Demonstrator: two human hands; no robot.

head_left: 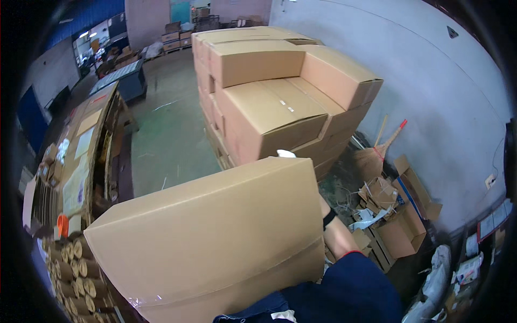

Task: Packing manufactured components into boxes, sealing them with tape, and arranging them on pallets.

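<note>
A large closed cardboard box [215,226] is tilted up close in front of my body and fills the lower middle of the view. My right hand [286,154], in a white glove, grips it at the far right corner; only a small part of the glove shows past the top edge. My right forearm, with a black band at the wrist and a dark blue sleeve, runs along the box's right side. My left hand is out of sight, and the box covers much of that area. Just beyond stands a stack of similar boxes [274,102] on a pallet, with a lower step at its near side.
On the left is a long workbench [81,140] with papers and small boxes, and brown rolls [75,274] are piled below it. To the right, by the wall, are a broom [374,159], opened cartons [401,231] and scraps. A grey bin [126,81] stands farther back.
</note>
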